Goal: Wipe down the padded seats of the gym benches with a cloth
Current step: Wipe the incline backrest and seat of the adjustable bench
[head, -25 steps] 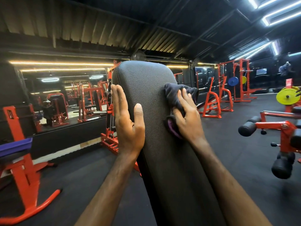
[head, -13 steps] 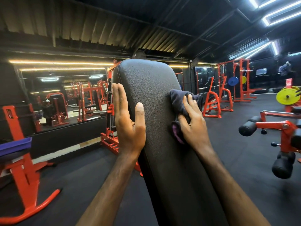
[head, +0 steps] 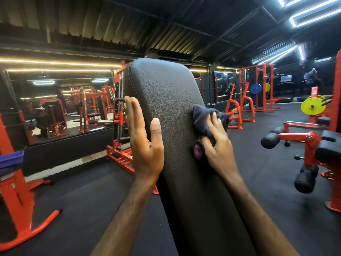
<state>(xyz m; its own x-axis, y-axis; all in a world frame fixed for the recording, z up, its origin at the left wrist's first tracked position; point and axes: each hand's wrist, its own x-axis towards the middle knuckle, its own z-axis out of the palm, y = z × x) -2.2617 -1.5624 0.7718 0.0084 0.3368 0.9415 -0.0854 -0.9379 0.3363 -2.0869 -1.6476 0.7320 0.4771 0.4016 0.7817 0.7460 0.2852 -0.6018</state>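
A long black padded bench back (head: 166,100) rises at a slant in the middle of the view. My left hand (head: 144,143) lies flat against the pad's left edge, fingers straight and thumb resting on the front face. My right hand (head: 217,145) presses a dark grey cloth (head: 203,115) with a purple patch against the pad's right edge, fingers spread over the bunched fabric. The pad's lower end runs out of view below.
An orange bench frame with black roller pads (head: 306,145) stands at the right. Another orange stand with a purple pad (head: 13,163) is at the left. Orange racks with a yellow plate (head: 311,108) and a blue plate (head: 256,88) stand further back. A wall mirror (head: 55,100) runs along the left. The floor is black rubber.
My right hand has slid the cloth rightward on the pad, towards its right edge. My left hand has stayed flat against the left edge.
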